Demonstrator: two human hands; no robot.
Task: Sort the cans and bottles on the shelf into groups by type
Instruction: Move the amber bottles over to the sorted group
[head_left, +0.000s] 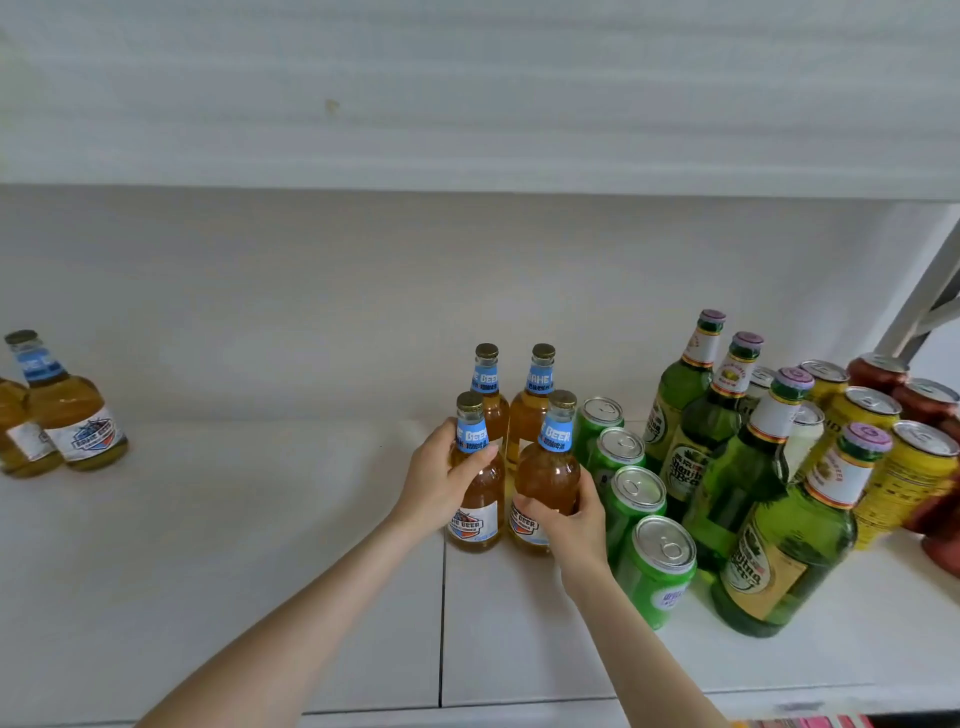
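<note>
On a white shelf (260, 571), the left hand (435, 483) curls round the left amber bottle (475, 519) at its shoulder; the right hand (569, 517) grips the right amber bottle (548, 470) lower down. Two more amber bottles (530, 415) stand just behind, green cans (639, 499) just to the right. Keep both upright and move them straight, so neither knocks the cans.

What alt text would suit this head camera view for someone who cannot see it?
The left hand and right hand each grip an amber beer bottle on a white shelf. Green cans and green bottles stand to their right.
</note>
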